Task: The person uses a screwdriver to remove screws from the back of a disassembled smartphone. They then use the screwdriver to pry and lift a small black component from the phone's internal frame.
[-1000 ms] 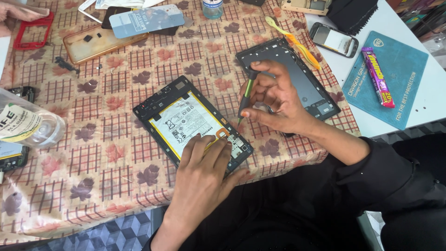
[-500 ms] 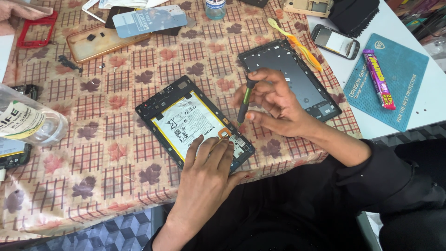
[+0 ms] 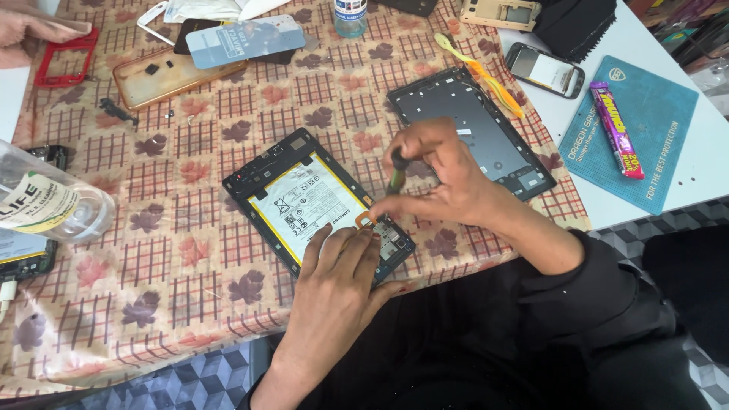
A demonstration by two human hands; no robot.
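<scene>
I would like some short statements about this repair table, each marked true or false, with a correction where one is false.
1. The right hand holds a small screwdriver over the opened tablet. True.
2. The left hand rests on the tablet's lower right corner. True.
3. The separate dark back cover lies to the left of the opened tablet. False: it lies to its right, partly behind the right hand.
4. The candy bar lies on the checked tablecloth. False: it lies on the teal mat.
5. A clear plastic bottle lies on its side at the left edge. True.
</scene>
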